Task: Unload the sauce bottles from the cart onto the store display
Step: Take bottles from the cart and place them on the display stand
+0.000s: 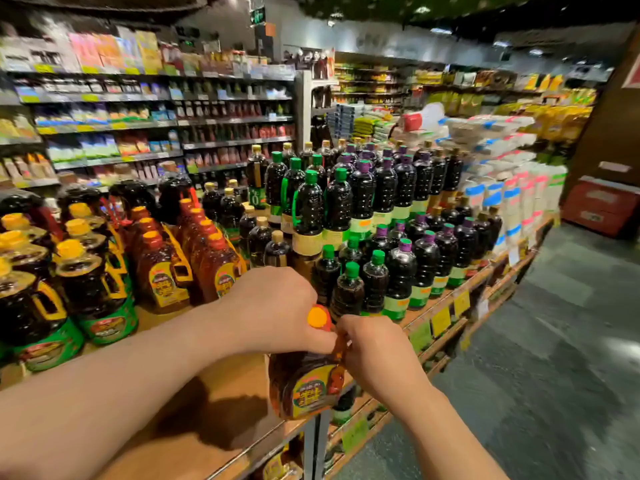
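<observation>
A brown sauce bottle [304, 382] with an orange cap and a yellow-green label is at the front corner of the wooden display shelf [214, 403]. My left hand [273, 310] grips its neck just below the cap. My right hand [374, 348] holds the bottle's handle on the right side. Whether the bottle's base touches the shelf I cannot tell. Matching orange-capped bottles [162, 271] stand in rows further back on the same shelf. The cart is out of view.
Large dark jugs with yellow handles [83, 271] fill the shelf's left. Dark bottles with green and purple caps [381, 237] crowd the right. Bare wood lies in front of the rows. An aisle floor [540, 358] runs along the right; stocked wall shelves stand behind.
</observation>
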A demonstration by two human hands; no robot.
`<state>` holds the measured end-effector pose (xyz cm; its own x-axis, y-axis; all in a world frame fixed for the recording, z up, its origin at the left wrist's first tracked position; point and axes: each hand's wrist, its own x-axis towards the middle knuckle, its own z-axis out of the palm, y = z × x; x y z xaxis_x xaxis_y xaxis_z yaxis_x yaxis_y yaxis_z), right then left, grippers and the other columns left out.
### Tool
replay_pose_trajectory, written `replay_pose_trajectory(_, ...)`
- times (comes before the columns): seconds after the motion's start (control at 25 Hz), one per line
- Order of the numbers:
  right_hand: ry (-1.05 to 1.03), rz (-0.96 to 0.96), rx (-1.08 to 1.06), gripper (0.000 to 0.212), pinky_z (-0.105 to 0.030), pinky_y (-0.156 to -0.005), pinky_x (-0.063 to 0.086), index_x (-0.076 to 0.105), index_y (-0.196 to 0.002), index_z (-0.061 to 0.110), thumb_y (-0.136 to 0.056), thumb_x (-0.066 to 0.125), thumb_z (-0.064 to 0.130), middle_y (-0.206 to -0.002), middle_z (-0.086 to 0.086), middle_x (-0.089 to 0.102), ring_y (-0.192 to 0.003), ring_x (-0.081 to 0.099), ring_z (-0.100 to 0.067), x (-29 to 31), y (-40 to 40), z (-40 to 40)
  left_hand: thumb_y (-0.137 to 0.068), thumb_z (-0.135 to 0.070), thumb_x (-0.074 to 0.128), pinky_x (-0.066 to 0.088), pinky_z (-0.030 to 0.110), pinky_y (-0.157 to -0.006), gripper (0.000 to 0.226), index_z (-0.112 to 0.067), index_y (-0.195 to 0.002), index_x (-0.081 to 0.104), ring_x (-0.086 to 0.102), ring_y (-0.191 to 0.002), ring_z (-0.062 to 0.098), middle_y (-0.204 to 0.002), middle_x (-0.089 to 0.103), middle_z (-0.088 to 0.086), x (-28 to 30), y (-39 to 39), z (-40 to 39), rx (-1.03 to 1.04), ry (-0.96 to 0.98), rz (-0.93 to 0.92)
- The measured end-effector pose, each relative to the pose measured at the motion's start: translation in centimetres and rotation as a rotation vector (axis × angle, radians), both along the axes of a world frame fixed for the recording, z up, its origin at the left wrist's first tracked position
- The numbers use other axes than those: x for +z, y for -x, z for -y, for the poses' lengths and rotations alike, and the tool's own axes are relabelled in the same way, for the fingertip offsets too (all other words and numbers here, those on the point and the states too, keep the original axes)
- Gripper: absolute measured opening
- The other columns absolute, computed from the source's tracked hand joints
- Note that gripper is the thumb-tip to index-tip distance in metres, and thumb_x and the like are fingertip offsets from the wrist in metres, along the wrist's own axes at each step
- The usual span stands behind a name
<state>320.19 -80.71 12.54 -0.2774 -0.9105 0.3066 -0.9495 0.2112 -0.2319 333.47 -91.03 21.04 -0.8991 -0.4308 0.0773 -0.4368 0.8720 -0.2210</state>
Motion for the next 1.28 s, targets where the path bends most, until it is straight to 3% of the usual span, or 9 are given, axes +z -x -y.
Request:
replay_pose_trajectory(0.2,-0.063,0.039,0.138,0.006,-0.036,-0.058,0.037,0.053,-0.084,0.018,-0.084,0.054,0.023,-0.086,-0.01,0.065,-0.086,0.059,-0.036,-1.0,-4.0,10.5,-0.079,-0.073,0.05,0.027,0.031,-0.045,0.061,-0.016,-0.059,0.041,0.034,-0.049,0.014,-0.055,0.036,-0.004,-0.7,-4.9,8.4,0.181,-0.045,0.059)
replay_pose_trajectory(0.28,-0.096,0.018,0.204,0.002,-0.039,-0.061,0.044,0.053,-0.084,0.017,-0.084,0.052,0.019,-0.088,-0.011,0.065,-0.086,0.06,-0.037,-1.4,-5.2,14.5,-0.08,-0.073,0.049,0.031,0.031,-0.046,0.06,-0.017,-0.059,0.04,0.036,-0.051,0.014,-0.057,0.038,-0.005,-1.1,-6.5,11.3,0.247,-0.056,0.081)
replay_pose_trajectory(0.44,-0.178,0.002,0.319,0.013,-0.038,-0.069,0.048,0.06,-0.097,0.014,-0.087,0.05,0.014,-0.097,-0.013,0.064,-0.09,0.061,-0.036,-1.5,-6.5,21.6,-0.081,-0.073,0.047,0.041,0.033,-0.051,0.058,-0.018,-0.063,0.043,0.044,-0.055,0.013,-0.061,0.045,-0.005,-2.7,-8.8,16.4,0.445,-0.064,0.055)
replay_pose_trajectory(0.6,-0.264,0.031,0.443,0.016,-0.039,-0.069,0.047,0.06,-0.097,0.011,-0.087,0.047,0.011,-0.097,-0.015,0.063,-0.091,0.061,-0.038,-0.8,-7.1,27.8,-0.082,-0.067,0.049,0.036,0.031,-0.051,0.052,-0.017,-0.071,0.049,0.054,-0.069,0.018,-0.072,0.052,-0.003,-3.6,-9.2,21.3,0.729,-0.149,0.049)
replay_pose_trajectory(0.68,-0.297,0.039,0.482,0.017,-0.04,-0.073,0.05,0.061,-0.096,0.008,-0.088,0.046,0.011,-0.099,-0.016,0.064,-0.093,0.062,-0.038,-1.1,-7.4,30.0,-0.084,-0.064,0.051,0.04,0.031,-0.06,0.048,-0.017,-0.076,0.049,0.055,-0.079,0.018,-0.077,0.05,-0.005,-4.2,-9.3,23.2,0.807,-0.194,0.032)
replay_pose_trajectory(0.8,-0.302,0.023,0.522,0.018,-0.039,-0.077,0.05,0.061,-0.099,0.006,-0.089,0.047,0.008,-0.102,-0.017,0.064,-0.097,0.061,-0.037,-1.5,-7.9,32.2,-0.089,-0.063,0.052,0.042,0.03,-0.066,0.048,-0.015,-0.084,0.049,0.055,-0.086,0.019,-0.08,0.046,-0.004,-5.5,-9.5,25.0,0.828,-0.116,0.049)
replay_pose_trajectory(1.04,-0.267,0.081,0.632,0.024,-0.033,-0.071,0.043,0.052,-0.117,0.009,-0.095,0.044,0.007,-0.11,-0.009,0.062,-0.099,0.061,-0.027,-1.6,-8.8,33.6,-0.091,-0.063,0.05,0.037,0.028,-0.058,0.048,-0.017,-0.078,0.044,0.044,-0.064,0.014,-0.077,0.048,-0.001,-7.5,-8.9,27.1,0.946,-0.143,-0.018)
replay_pose_trajectory(1.16,-0.276,0.206,0.621,0.038,-0.031,-0.086,0.048,0.045,-0.134,0.014,-0.095,0.047,0.012,-0.123,-0.006,0.058,-0.109,0.058,-0.023,-2.3,-8.6,33.7,-0.093,-0.059,0.052,0.037,0.027,-0.057,0.043,-0.016,-0.086,0.05,0.045,-0.067,0.013,-0.08,0.051,-0.001,-7.7,-8.7,27.6,0.98,-0.185,-0.063)
replay_pose_trajectory(1.28,-0.295,0.259,0.659,0.051,-0.031,-0.101,0.042,0.031,-0.146,0.016,-0.098,0.048,0.019,-0.14,-0.002,0.047,-0.125,0.048,-0.02,-2.7,-8.1,33.3,-0.092,-0.057,0.054,0.05,0.029,-0.067,0.039,-0.018,-0.096,0.054,0.054,-0.075,0.013,-0.085,0.057,-0.003,-8.3,-9.0,27.9,1.004,-0.244,-0.148)
